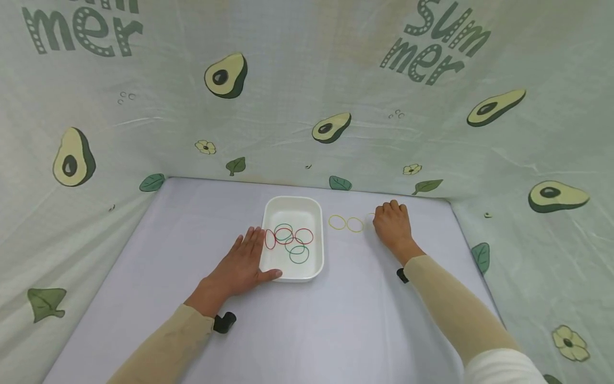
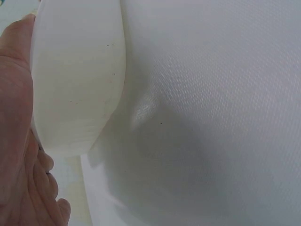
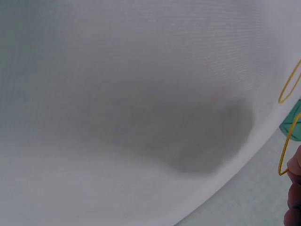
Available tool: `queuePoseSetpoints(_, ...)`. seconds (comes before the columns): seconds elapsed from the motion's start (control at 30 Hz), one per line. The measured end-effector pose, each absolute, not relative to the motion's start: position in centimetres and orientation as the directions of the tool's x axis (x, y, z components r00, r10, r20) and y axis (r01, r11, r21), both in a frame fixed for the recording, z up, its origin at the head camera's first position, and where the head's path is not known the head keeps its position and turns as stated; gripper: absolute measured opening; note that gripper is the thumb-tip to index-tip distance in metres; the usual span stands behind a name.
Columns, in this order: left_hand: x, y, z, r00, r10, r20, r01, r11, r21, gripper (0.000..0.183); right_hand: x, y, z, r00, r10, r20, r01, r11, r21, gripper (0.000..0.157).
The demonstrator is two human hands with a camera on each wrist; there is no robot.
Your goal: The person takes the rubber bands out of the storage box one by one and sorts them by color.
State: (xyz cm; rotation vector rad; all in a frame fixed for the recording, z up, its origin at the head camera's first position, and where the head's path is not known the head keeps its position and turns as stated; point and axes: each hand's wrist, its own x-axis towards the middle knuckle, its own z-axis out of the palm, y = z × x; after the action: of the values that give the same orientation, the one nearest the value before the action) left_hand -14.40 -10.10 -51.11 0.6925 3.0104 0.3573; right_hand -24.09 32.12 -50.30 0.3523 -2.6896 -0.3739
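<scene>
My left hand (image 1: 242, 266) rests along the left side of a white tray (image 1: 293, 209), fingers straight, thumb over its near rim. The left wrist view shows the palm beside the tray wall (image 2: 77, 89). Inside the tray lie several thin rubber bands, red (image 1: 313, 236) and green (image 1: 299, 263), partly overlapping. Right of the tray, my right hand (image 1: 393, 226) pinches a yellow rubber band (image 3: 283, 153) between its fingertips; part of that band is hidden by the hand. Two more yellow bands, one left (image 1: 329, 221) and one right (image 1: 363, 224), lie between tray and hand.
A pale cloth covers the table (image 1: 336, 330). Behind and at both sides hangs a curtain (image 1: 283, 96) printed with avocados, leaves and lettering, meeting the table's back edge just beyond the right hand.
</scene>
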Motion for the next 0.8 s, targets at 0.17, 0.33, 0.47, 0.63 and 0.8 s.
queuePoseSetpoints(0.17,-14.4,-10.1,-51.1,-0.9,0.435,0.009,0.425,0.877,0.225,0.116,-24.3,32.4,-51.0,-0.907,-0.272,0.322,-0.179,0.94,0.289,0.02)
queuePoseSetpoints(0.33,-14.5,-10.1,-51.2,-0.9,0.435,0.009,0.425,0.874,0.237,0.118,-24.4,32.6,-51.6,-0.919,-0.269,0.289,-0.186,0.94,0.286,0.018)
queuePoseSetpoints(0.47,-14.4,-10.2,-51.2,-0.899,0.438,0.025,0.431,0.87,0.24,0.118,-24.5,32.8,-51.9,-0.922,-0.28,0.266,-0.198,0.934,0.298,0.014)
queuePoseSetpoints(0.63,-14.5,-10.1,-51.2,-0.9,0.435,0.023,0.427,0.872,0.241,0.117,-24.7,32.9,-52.2,-0.927,-0.275,0.253,-0.193,0.932,0.307,0.015)
queuePoseSetpoints(0.8,-14.4,-10.0,-51.1,-0.903,0.429,0.009,0.418,0.876,0.24,0.116,-24.7,32.8,-52.4,-0.937,-0.256,0.239,-0.18,0.938,0.297,0.016)
